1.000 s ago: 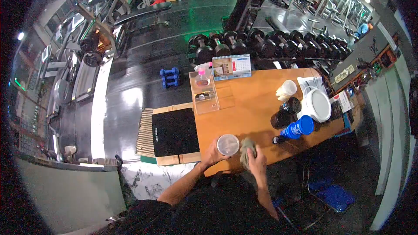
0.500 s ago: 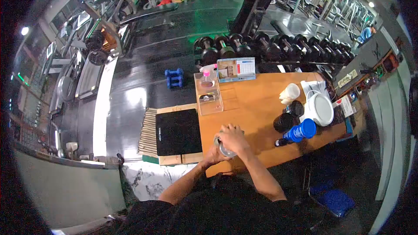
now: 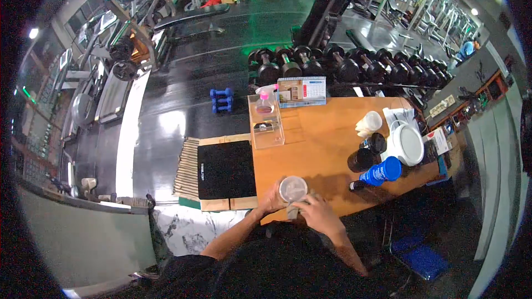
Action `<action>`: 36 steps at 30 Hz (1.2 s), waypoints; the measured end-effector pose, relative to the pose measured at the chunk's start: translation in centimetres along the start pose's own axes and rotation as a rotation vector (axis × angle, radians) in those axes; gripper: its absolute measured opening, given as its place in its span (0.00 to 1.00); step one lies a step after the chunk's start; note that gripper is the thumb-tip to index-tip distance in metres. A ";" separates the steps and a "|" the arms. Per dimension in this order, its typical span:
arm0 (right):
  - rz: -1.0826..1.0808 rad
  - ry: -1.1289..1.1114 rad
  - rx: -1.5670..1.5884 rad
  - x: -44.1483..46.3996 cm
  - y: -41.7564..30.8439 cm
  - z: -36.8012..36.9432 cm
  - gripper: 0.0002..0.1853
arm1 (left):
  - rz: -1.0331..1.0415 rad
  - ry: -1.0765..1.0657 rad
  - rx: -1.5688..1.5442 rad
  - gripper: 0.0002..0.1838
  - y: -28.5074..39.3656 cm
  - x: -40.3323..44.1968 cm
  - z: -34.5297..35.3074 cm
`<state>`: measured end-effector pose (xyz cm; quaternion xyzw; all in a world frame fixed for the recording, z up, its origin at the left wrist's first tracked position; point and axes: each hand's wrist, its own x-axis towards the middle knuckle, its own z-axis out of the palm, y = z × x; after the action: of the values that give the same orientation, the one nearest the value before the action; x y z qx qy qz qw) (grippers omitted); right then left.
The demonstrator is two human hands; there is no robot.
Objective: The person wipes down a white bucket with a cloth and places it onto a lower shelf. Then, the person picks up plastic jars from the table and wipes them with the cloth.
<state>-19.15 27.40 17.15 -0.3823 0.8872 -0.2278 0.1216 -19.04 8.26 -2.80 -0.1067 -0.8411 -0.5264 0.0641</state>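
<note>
Clear plastic, slightly hazy, is seen in the round container (image 3: 293,189), which is held over the near edge of the orange-brown table (image 3: 310,141), in front of the person's dark clothing (image 3: 266,260). It is grasped at its side by the left hand (image 3: 270,199), whose fingers are mostly hidden behind the wall. A greyish cloth (image 3: 292,211) is pinched by the right hand (image 3: 322,217) at the container's lower right side; its folds are partly covered by the fingers, and whether any of it is tucked inside cannot be made out. To the right, a blue tub (image 3: 386,171) is set in front of a white tub (image 3: 407,144), whose lower part is partly concealed. The dark jars (image 3: 361,160) beside them are blended together by shadow, and the print on the blue tub is too small to be read. At the far left corner, a spray bottle (image 3: 265,103) is placed in a clear box (image 3: 267,137), and part of the calendar (image 3: 305,92) is covered by its nozzle.
</note>
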 end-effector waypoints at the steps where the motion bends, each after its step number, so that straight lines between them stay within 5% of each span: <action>1: 0.103 0.038 0.182 -0.6 0.5 -0.1 0.18 | -0.049 -0.002 -0.080 0.56 -0.3 -0.3 0.4; 10: 0.749 0.738 0.903 -4.2 4.6 5.3 0.22 | -0.291 0.120 -0.500 0.56 0.5 2.0 0.0; 15: 0.598 0.936 1.753 -2.4 3.1 3.4 0.23 | -0.451 0.143 -0.553 0.42 6.1 2.3 -3.7; 18: 0.626 1.015 1.663 -1.0 2.7 2.6 0.23 | -0.518 0.186 -1.200 0.41 7.1 1.6 -3.4; 22: 0.502 0.984 1.763 0.9 0.2 -0.9 0.25 | -0.669 0.057 -1.370 0.41 9.4 1.4 -4.8; 26: 0.410 0.985 1.461 2.6 -0.7 -1.9 0.26 | -0.637 0.113 -1.190 0.42 13.2 1.9 -5.8; 31: 0.323 1.057 1.709 3.2 -1.4 -1.2 0.26 | -0.544 0.150 -1.207 0.42 11.3 1.9 -4.8; 34: 0.167 1.175 0.250 1.8 2.0 6.2 0.27 | -0.539 0.112 -1.198 0.47 12.9 2.1 -5.9; 36: 0.578 1.211 1.124 2.5 -1.5 5.7 0.32 | -0.555 0.095 -1.201 0.49 13.8 2.4 -6.6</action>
<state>-17.69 22.89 12.82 0.1609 0.6177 -0.7556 -0.1468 -18.02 8.43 12.62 0.1201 -0.3938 -0.9049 -0.1075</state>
